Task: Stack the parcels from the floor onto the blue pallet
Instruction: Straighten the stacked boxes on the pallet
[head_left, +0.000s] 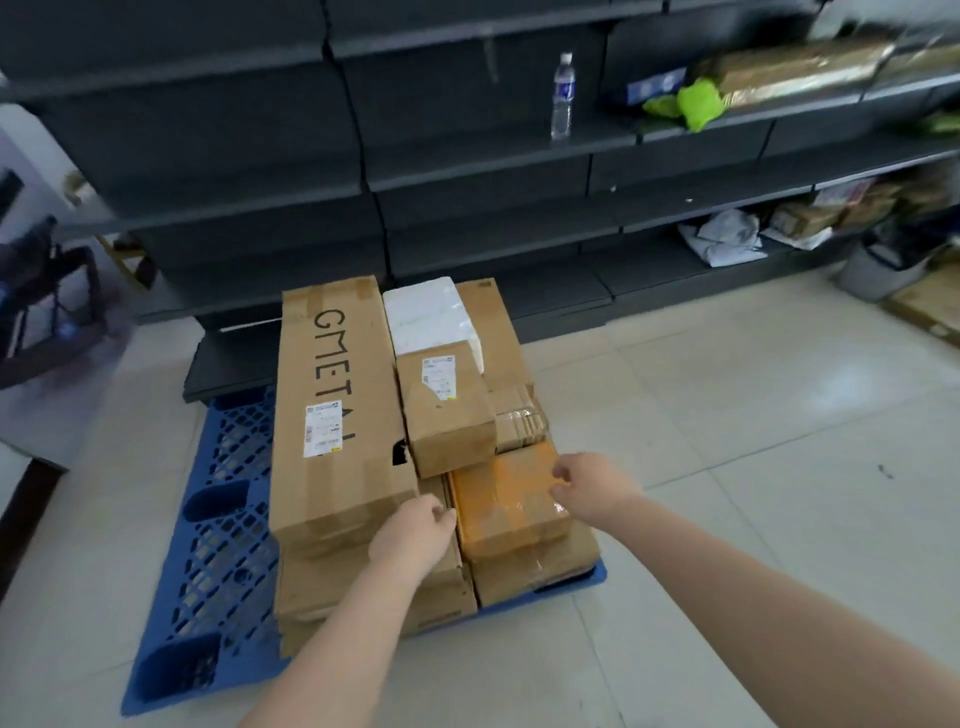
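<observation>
Dark shelving (467, 176) holds a water bottle (563, 96); green bags (696, 104) lie nearby.

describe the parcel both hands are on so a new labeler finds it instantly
Start at the blue pallet in front of the dark shelving. On the stack's near right corner, the orange-brown taped parcel sits between the left hand and right hand. It is the only orange one, wrapped in glossy tape; its neighbours are plain brown or white.

the blue pallet (218, 525) lies mostly hidden under the boxes. the fingertips of both hands curl out of sight. goods on the upper shelf (800, 67) are blurred, and the dark frame (47, 291) at left too.
</observation>
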